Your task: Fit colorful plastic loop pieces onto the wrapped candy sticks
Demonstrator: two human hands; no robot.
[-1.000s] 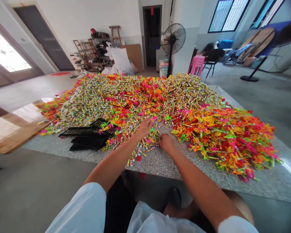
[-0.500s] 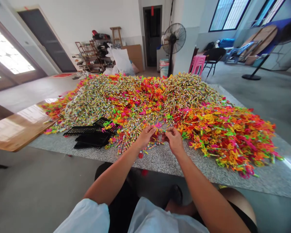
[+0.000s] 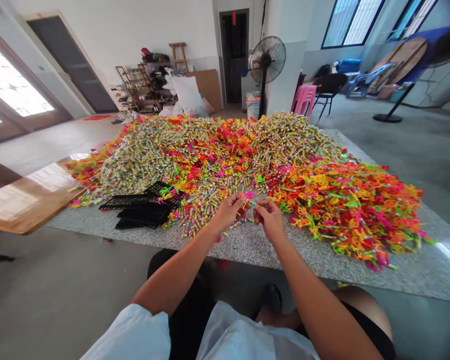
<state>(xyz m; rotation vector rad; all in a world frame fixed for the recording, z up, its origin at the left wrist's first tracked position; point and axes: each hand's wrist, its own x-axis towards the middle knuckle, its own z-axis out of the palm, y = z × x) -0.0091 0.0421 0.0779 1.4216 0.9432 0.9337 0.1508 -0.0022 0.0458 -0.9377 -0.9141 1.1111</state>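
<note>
My left hand is closed in a pinch near the front middle of the stone-topped table, its held piece too small to name. Just right of it, my right hand pinches too, with a tiny greenish bit at its fingertips that I cannot make out. A small gap parts the two hands. Behind them lie small patterned tubes in a heap. Bright orange, yellow and pink plastic pieces are piled to the right.
Black slotted trays are stacked left of my hands. A wooden table adjoins at the left. Behind the heap stand a fan, pink stools and a white bag.
The fingertips of my hands have moved slightly apart, and the small patterned piece that spanned them no longer shows clearly between them.
</note>
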